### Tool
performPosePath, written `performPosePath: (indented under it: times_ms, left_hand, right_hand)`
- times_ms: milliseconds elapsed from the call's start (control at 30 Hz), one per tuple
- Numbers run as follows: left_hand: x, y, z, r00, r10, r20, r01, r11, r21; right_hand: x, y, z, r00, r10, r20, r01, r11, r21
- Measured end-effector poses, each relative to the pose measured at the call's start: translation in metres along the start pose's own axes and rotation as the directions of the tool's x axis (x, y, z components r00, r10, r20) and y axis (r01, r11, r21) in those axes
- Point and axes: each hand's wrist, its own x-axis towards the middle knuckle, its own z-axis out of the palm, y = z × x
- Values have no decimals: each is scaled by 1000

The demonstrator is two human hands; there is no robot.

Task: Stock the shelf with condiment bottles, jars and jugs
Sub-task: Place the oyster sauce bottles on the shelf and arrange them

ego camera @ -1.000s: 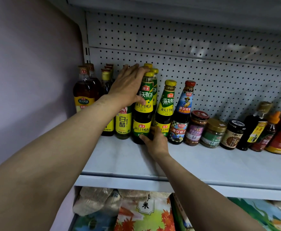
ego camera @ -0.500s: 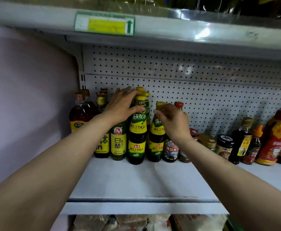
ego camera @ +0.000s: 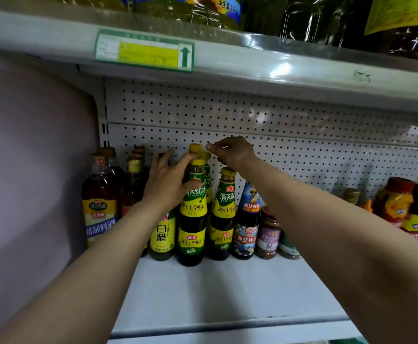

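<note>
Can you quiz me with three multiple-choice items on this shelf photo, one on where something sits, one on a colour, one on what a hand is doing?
1. Where does the large amber cooking-wine bottle with the blue and yellow label stand?
A. at the left end of the row
B. at the right end
C. on the upper shelf

2. What colour is the cap of the dark oyster-sauce bottle just left of the blue-labelled bottle?
A. red
B. yellow
C. white

3. What is the left hand doing?
A. hanging clear of every bottle
B. lying flat on the grey shelf board
C. wrapped around the neck of the front yellow-capped dark bottle

Answers: 1 A, it is next to the side wall. 2 B, its top is yellow. 3 C, thumb and fingers curl around that neck, while the right hand is raised above the caps.
</note>
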Motion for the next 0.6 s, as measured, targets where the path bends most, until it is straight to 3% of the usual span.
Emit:
performPosePath:
  times_ms: [200,600]
  left_hand:
    - [3,-6,3,1000,7,2,-7,1000,-11]
    - [3,-9,7,1000,-10,23,12,998,-66]
  right_hand:
    - [13,-8,5,987,93,130,-110,985,133]
    - [20,-14,11,945,66,321,-94,993,70]
